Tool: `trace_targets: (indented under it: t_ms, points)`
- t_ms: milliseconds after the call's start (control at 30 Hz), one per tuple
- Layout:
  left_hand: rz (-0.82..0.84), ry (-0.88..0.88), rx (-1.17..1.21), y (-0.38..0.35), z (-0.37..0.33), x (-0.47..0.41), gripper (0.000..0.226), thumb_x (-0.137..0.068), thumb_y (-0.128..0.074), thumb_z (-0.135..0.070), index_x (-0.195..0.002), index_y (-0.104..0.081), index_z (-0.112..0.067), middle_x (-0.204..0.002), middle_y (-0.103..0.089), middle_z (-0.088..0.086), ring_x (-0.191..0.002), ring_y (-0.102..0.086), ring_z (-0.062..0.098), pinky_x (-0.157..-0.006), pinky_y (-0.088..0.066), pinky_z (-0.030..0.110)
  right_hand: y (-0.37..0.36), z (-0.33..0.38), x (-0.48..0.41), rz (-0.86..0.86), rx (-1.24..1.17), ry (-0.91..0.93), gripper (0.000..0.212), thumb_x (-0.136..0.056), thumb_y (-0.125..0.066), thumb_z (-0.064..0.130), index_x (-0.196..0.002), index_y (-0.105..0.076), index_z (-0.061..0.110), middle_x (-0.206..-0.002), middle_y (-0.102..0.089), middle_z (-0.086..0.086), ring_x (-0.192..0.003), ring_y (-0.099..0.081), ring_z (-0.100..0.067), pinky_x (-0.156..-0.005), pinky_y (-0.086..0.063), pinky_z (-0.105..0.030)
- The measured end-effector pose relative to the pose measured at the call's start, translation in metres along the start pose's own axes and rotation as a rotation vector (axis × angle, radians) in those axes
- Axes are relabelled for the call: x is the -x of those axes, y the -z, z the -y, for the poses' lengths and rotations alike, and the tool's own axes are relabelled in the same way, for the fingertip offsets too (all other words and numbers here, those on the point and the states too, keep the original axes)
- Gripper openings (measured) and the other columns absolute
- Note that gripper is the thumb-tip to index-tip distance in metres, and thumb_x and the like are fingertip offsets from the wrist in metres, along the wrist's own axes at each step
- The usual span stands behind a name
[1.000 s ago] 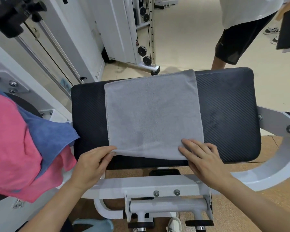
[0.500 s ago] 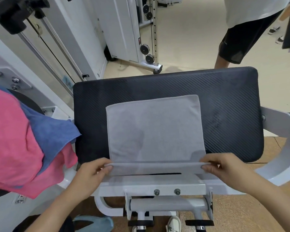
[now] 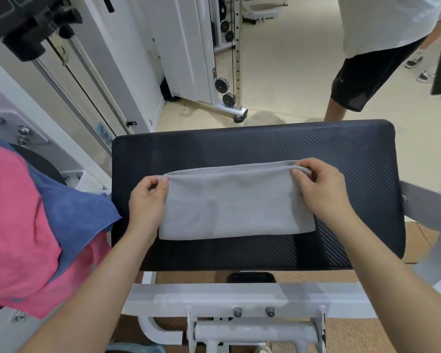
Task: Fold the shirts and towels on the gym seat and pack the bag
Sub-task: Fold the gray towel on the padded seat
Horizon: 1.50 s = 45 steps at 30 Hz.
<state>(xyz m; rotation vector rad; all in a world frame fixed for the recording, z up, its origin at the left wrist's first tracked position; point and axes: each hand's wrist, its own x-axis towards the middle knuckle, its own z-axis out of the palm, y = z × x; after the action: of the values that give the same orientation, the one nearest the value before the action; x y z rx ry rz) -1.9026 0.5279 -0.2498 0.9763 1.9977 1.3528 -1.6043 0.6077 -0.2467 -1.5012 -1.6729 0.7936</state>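
Left hand point(image 3: 148, 202), right hand point(image 3: 321, 192): towel point(image 3: 229, 207) pinch

Cable machine point(image 3: 189, 59), bystander in black shorts point(image 3: 362, 75), beige floor point(image 3: 285, 72)

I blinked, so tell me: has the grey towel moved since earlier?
Yes. The grey towel drew back from the black seat pad's far edge toward its middle, folded.

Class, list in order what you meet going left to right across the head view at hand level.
Pink cloth, blue towel, left hand, grey towel, right hand, white metal arm.
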Motion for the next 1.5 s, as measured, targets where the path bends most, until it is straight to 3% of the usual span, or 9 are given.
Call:
trace_targets:
  t_ms: [100,267,600,867,1033,1167,1267,1400,1500]
  points:
    - [-0.066,-0.035,-0.038,-0.004,0.008,-0.009,0.009,-0.098,-0.054,-0.027,-0.096,-0.062,-0.023,-0.087,-0.061,-0.011,-0.078,-0.056,0.001,-0.065,-0.042,0.020,-0.006,-0.004,-0.008,0.003,0.077,0.012,0.008,-0.097,-0.054,0.024,-0.093,-0.062,0.025,-0.084,-0.062,0.015,-0.079,-0.054,0.004,-0.062,-0.036,-0.005]
    - [-0.123,-0.101,-0.112,-0.010,0.016,-0.013,0.015,-0.100,-0.049,-0.028,-0.099,-0.060,-0.018,-0.086,-0.059,-0.012,-0.078,-0.054,0.001,-0.066,-0.041,0.021,-0.013,-0.006,-0.012,-0.009,0.196,0.052,0.015,-0.100,-0.048,0.027,-0.102,-0.060,0.017,-0.086,-0.061,0.005,-0.080,-0.054,-0.013,-0.069,-0.037,-0.028]
    - [-0.174,-0.248,-0.395,-0.014,0.023,-0.019,0.019,-0.100,-0.047,-0.035,-0.098,-0.055,-0.018,-0.068,-0.053,-0.008,-0.061,-0.051,0.007,-0.055,-0.038,0.024,-0.025,-0.006,-0.015,-0.073,0.452,0.076,0.022,-0.101,-0.041,0.033,-0.103,-0.054,0.016,-0.089,-0.058,0.003,-0.074,-0.049,-0.017,-0.065,-0.033,-0.034]
    - [-0.210,-0.268,-0.507,-0.018,0.028,-0.020,0.024,-0.101,-0.044,-0.039,-0.100,-0.052,-0.016,-0.070,-0.054,-0.003,-0.061,-0.051,0.013,-0.052,-0.032,0.026,-0.022,-0.014,-0.012,-0.164,0.457,0.058,0.031,-0.098,-0.047,0.040,-0.118,-0.055,0.018,-0.099,-0.047,-0.001,-0.073,-0.047,-0.018,-0.061,-0.035,-0.031]
    - [-0.189,-0.252,-0.520,-0.017,0.025,-0.023,0.024,-0.100,-0.043,-0.041,-0.100,-0.050,-0.017,-0.071,-0.055,-0.001,-0.062,-0.052,0.015,-0.054,-0.034,0.029,-0.011,-0.008,-0.020,-0.084,0.395,0.027,0.029,-0.095,-0.056,0.035,-0.118,-0.056,0.018,-0.111,-0.046,0.000,-0.091,-0.049,-0.017,-0.071,-0.037,-0.032]
    - [-0.198,-0.243,-0.570,-0.016,0.022,-0.023,0.024,-0.100,-0.044,-0.041,-0.103,-0.048,-0.017,-0.074,-0.056,0.001,-0.065,-0.053,0.018,-0.058,-0.036,0.031,-0.003,-0.006,-0.025,0.007,0.376,0.023,0.027,-0.093,-0.059,0.028,-0.118,-0.058,0.018,-0.108,-0.048,0.003,-0.096,-0.053,-0.020,-0.077,-0.043,-0.036]
    - [-0.211,-0.252,-0.548,-0.015,0.023,-0.021,0.024,-0.099,-0.046,-0.041,-0.105,-0.051,-0.018,-0.075,-0.057,0.001,-0.068,-0.056,0.020,-0.060,-0.038,0.031,-0.004,-0.004,-0.025,0.003,0.383,0.025,0.018,-0.091,-0.060,0.028,-0.106,-0.061,0.018,-0.104,-0.050,0.002,-0.094,-0.053,-0.020,-0.075,-0.045,-0.037]
    - [-0.190,-0.291,-0.550,-0.012,0.024,-0.022,0.031,-0.096,-0.052,-0.036,-0.121,-0.056,-0.018,-0.101,-0.053,0.004,-0.088,-0.052,0.017,-0.071,-0.041,0.033,-0.009,0.000,-0.023,-0.027,0.410,0.050,0.010,-0.092,-0.058,0.024,-0.094,-0.055,0.015,-0.097,-0.052,0.000,-0.088,-0.047,-0.018,-0.069,-0.035,-0.032]
    - [-0.111,-0.349,-0.619,-0.004,0.024,-0.025,0.037,-0.094,-0.058,-0.034,-0.125,-0.058,-0.015,-0.111,-0.050,0.006,-0.101,-0.049,0.020,-0.081,-0.040,0.032,-0.012,0.002,-0.020,-0.018,0.409,0.089,0.006,-0.094,-0.055,0.019,-0.098,-0.054,0.014,-0.096,-0.055,-0.001,-0.089,-0.045,-0.018,-0.070,-0.032,-0.031]
